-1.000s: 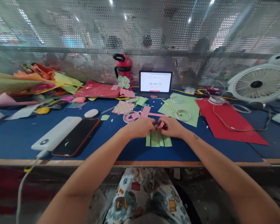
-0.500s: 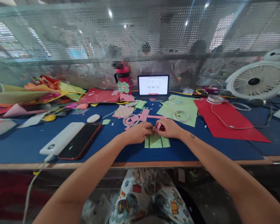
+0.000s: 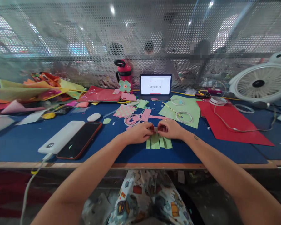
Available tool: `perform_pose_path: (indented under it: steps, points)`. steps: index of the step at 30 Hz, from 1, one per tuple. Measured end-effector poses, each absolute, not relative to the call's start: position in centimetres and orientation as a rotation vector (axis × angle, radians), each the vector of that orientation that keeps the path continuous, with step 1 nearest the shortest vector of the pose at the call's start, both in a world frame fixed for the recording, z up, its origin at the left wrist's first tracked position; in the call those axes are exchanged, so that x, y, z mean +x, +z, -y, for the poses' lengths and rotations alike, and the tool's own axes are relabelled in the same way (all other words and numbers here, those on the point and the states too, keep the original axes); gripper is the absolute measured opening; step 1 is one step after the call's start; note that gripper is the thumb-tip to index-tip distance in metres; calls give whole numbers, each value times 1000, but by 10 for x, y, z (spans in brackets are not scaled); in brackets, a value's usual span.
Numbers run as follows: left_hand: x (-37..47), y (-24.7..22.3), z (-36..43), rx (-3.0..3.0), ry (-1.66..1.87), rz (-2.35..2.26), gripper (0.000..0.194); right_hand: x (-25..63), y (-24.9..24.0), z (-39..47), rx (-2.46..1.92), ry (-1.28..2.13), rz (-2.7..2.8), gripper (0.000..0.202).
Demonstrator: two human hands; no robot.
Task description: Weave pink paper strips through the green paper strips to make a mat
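Observation:
In the middle of the desk lies light green paper cut into several strips (image 3: 155, 143), their lower ends fanned out toward the desk's front edge. My left hand (image 3: 140, 132) has its fingertips closed at the upper left of the strips. Facing it, my right hand (image 3: 171, 128) pinches at their upper right, fingers curled. The strips' upper ends are mostly hidden under both hands. Just beyond my left hand rest a ring of tape (image 3: 124, 120) and scraps of pink paper (image 3: 146, 115). A larger green sheet (image 3: 193, 110) lies beyond my right hand, with tape rings on it.
A black phone (image 3: 81, 140) and white power bank (image 3: 62, 136) lie left. Red paper (image 3: 229, 126) and a white fan (image 3: 259, 82) are right. A tablet (image 3: 155, 85) with a timer and a pink bottle (image 3: 125, 74) stand at the back.
The green strips have spread, with the right-hand ones now slanting. The small pink piece seen at my right fingers no longer shows. The view has shifted slightly.

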State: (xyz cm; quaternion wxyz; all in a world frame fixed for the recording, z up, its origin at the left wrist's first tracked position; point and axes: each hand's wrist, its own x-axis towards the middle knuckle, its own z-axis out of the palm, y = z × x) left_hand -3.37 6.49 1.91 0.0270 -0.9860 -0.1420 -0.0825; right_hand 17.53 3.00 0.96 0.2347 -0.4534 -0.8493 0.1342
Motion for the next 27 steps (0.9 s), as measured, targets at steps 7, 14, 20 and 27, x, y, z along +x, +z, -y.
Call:
perform_pose_path:
  steps: [7,14,20,27]
  points:
    - [-31,19,-61,-3028,-239,453,25,173,8,-31,-1293,291,2343,8]
    - [-28,22,-57,-2965,-191,432,30,172,7,-32,-1311,189,2382,5]
    - [-30,20,-62,-3048,-218,439,25,173,5,-32,-1304,125,2394,3]
    - [-31,16,-63,-3041,-268,410,22,172,5,-32,-1323,132,2396,3]
